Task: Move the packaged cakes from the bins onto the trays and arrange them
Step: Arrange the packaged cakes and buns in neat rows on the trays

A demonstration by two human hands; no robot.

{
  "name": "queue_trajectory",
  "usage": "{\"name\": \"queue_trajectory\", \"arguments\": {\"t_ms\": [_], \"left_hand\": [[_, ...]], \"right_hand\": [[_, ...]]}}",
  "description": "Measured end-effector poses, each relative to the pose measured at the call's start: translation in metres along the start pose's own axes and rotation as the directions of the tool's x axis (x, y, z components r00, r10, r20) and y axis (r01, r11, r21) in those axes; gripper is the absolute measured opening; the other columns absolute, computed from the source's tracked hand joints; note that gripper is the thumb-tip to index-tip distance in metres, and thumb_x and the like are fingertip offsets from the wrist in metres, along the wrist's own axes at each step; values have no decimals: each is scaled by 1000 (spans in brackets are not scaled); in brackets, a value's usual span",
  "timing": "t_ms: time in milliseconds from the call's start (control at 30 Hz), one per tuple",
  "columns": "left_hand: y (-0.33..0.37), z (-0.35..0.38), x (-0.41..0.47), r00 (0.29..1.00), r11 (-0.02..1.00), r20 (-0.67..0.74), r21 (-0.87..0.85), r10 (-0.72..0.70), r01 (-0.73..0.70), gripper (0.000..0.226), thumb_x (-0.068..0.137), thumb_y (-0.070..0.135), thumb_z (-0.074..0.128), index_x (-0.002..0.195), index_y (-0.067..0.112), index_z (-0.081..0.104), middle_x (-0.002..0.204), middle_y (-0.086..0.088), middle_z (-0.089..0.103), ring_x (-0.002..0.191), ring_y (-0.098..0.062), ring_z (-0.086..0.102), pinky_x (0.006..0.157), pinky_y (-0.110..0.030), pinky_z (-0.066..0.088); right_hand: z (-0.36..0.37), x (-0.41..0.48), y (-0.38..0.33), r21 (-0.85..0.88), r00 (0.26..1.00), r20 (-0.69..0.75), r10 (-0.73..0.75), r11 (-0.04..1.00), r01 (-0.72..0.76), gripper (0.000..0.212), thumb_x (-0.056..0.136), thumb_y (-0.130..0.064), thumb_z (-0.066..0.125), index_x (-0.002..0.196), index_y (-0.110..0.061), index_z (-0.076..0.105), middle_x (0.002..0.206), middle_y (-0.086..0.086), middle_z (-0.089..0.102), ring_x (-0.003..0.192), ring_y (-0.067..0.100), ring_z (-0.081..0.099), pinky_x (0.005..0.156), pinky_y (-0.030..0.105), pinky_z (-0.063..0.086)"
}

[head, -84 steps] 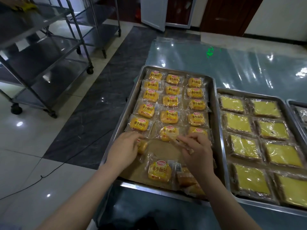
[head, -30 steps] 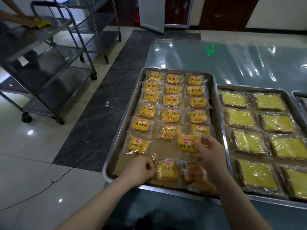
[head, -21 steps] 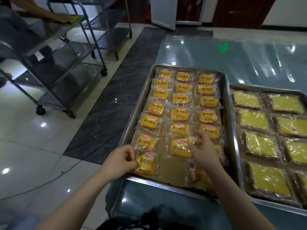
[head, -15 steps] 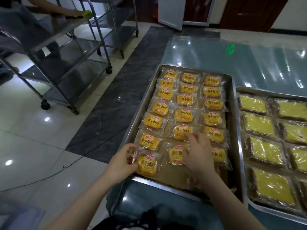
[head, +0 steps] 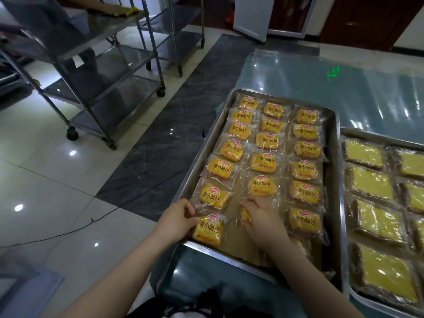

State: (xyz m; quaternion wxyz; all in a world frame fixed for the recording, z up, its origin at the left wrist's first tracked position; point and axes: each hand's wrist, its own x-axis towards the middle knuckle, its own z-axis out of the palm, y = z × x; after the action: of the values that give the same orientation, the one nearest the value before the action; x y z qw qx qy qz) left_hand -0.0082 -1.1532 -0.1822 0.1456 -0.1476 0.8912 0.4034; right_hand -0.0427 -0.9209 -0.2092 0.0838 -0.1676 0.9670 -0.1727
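A steel tray (head: 331, 143) holds three columns of small packaged cakes in clear wrappers with yellow labels. My left hand (head: 176, 220) pinches the wrapper edge of the nearest cake (head: 210, 230) in the left column, at the tray's front left corner. My right hand (head: 261, 216) lies over a cake (head: 245, 215) in the middle column, fingers curled on it; most of that cake is hidden. Brown paper lining (head: 236, 244) shows bare at the tray's front middle.
A second tray (head: 358, 133) to the right holds several larger yellow square cakes (head: 371, 182). Both sit on a glossy teal table (head: 344, 92). Steel wheeled racks (head: 110, 72) stand at the left, where another person's hand (head: 107, 9) wipes the top shelf. A cable (head: 68, 228) crosses the floor.
My left hand carried a cake from the front middle to the front left corner. My right hand set a cake in the right column, then came down on one in the middle column. The view shifted left.
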Motion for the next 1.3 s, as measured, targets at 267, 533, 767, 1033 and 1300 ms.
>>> {"name": "queue_trajectory", "arguments": {"t_ms": [267, 533, 767, 1033, 1300], "left_hand": [[8, 12, -8, 974, 956, -119, 245, 193, -160, 59, 82, 15, 62, 132, 35, 38, 135, 0, 46, 116, -20, 52, 90, -33, 46], [33, 30, 30, 879, 676, 194, 575, 435, -461, 51, 96, 37, 41, 144, 35, 26, 158, 1, 10, 145, -21, 0, 113, -41, -2], [21, 47, 48, 900, 640, 352, 636, 256, -431, 76, 94, 55, 30, 132, 41, -34, 146, -3, -39, 132, -24, -36, 104, -42, -19], [38, 47, 34, 879, 666, 213, 583, 428, -465, 79, 91, 47, 43, 144, 35, -15, 153, 2, -19, 139, -16, -22, 107, -41, -18], [81, 66, -3, 662, 585, 274, 316, 698, -747, 40, 89, 17, 58, 128, 28, 55, 134, 11, 52, 131, -9, 39, 112, -22, 15]], "right_hand": [[-6, -5, 13, 11, 967, -248, 51, 999, -49, 37, 86, -30, 62, 123, -28, 58, 124, -7, 54, 117, 12, 43, 100, 29, 34], [-8, 16, 28, -49, 992, -17, 126, 991, -127, 57, 96, -44, 41, 148, -31, 22, 159, -3, 7, 146, 20, -2, 115, 40, 11], [7, 21, 28, -96, 990, 32, 137, 986, -134, 60, 100, -47, 17, 149, -26, -13, 154, 2, -25, 138, 23, -29, 113, 37, -7], [-30, -5, 30, 75, 991, -69, 115, 991, -110, 48, 96, -30, 47, 143, -28, 36, 150, -9, 31, 139, 13, 25, 108, 32, 26], [-68, -90, 81, 191, 934, -58, 352, 923, -336, 16, 92, -31, 56, 84, -28, 69, 65, -16, 61, 58, -2, 52, 49, 16, 34]]}}
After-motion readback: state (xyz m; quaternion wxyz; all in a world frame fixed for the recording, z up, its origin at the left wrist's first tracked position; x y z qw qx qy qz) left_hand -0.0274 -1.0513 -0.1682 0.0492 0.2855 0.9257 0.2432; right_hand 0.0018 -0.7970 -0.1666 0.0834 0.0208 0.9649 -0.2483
